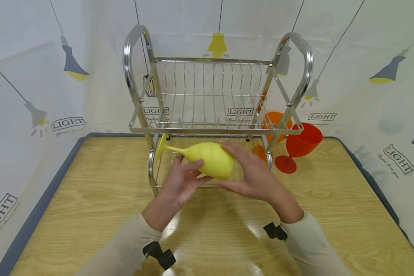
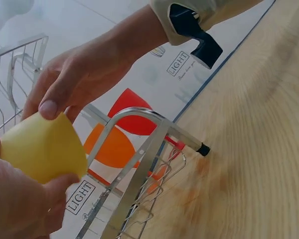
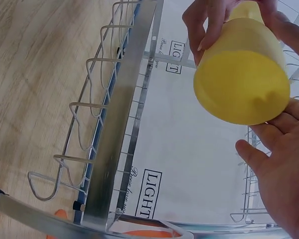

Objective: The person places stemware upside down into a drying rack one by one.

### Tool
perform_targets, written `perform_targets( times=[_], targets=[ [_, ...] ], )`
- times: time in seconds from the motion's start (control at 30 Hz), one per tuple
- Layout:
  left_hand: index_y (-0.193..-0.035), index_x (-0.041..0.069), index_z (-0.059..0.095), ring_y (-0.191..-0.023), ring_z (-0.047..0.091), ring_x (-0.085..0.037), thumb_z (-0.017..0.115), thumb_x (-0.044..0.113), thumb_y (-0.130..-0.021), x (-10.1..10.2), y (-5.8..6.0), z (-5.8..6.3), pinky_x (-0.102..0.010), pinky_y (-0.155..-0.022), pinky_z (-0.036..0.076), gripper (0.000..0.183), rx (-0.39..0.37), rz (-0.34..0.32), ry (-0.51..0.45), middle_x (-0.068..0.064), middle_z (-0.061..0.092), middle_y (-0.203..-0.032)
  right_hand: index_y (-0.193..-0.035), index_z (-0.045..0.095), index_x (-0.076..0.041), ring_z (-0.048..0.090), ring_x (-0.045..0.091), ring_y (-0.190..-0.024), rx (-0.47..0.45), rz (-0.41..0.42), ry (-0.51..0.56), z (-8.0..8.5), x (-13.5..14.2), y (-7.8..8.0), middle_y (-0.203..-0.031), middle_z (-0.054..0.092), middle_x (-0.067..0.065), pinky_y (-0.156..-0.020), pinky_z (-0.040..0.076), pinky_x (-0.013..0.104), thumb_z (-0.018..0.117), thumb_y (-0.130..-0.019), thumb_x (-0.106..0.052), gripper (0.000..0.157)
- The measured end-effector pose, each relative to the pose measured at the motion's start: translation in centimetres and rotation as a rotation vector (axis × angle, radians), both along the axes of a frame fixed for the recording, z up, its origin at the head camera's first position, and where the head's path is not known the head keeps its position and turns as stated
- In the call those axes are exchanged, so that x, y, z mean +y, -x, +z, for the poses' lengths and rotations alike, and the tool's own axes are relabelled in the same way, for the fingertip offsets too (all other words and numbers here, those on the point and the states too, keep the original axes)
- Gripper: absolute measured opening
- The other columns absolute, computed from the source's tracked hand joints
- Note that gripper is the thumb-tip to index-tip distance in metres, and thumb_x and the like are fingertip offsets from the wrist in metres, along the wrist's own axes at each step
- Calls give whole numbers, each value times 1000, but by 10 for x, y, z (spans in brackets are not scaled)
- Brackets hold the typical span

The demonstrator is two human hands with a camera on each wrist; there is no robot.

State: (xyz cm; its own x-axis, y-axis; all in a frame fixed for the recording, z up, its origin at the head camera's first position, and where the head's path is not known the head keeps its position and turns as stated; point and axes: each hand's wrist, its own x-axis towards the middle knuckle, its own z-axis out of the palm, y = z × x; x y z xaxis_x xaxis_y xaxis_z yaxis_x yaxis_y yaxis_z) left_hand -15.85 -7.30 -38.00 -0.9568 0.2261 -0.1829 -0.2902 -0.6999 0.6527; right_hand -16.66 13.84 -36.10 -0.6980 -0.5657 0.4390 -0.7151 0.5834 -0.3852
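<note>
A yellow plastic goblet (image 1: 210,159) lies tilted on its side in the air before the rack, its stem and foot pointing left and its mouth to the right. My left hand (image 1: 183,180) holds its bowl from below, thumb on the near side. At the rim end, fingers of my right hand (image 1: 255,176) touch the bowl, while the thumb stands apart from it. The right wrist view looks into the hollow mouth of the goblet (image 3: 241,87). Behind it stands a two-tier metal dish rack (image 1: 214,131).
Right of the rack, a red goblet (image 1: 301,142) stands upright on the wooden table (image 1: 331,214). An orange goblet (image 1: 276,120) stands behind the rack's right post, partly hidden. A white printed sheet (image 1: 100,50) hangs around the table's back and sides.
</note>
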Motion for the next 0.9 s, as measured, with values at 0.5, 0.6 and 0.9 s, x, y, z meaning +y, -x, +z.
perform_targets(
  times=[0.5,0.6,0.9],
  targets=[
    [-119,17,44,-115,57,-24,62,-20,-78,18,-12,-8,-35,-92,54,59,154,240,122,-7,48,-130,-142,41,-7,51,32,-126,12,-75,-37,-6,-7,-2,-148,44,10,-95,51,49,81,-77,-37,83],
    [-117,16,48,-117,56,-22,65,-22,-73,21,-14,-10,-35,-94,54,61,207,285,163,-2,50,-128,-140,42,-5,49,32,-128,33,-66,-22,-8,-7,-2,-147,45,11,-97,50,49,82,-76,-35,82],
    [-126,6,53,-121,54,-26,75,-18,-66,23,-17,-14,-44,-102,48,68,528,366,278,-7,58,-125,-138,40,-1,49,31,-127,99,-51,30,-11,-8,-2,-141,47,16,-100,49,47,84,-74,-28,82]
  ],
)
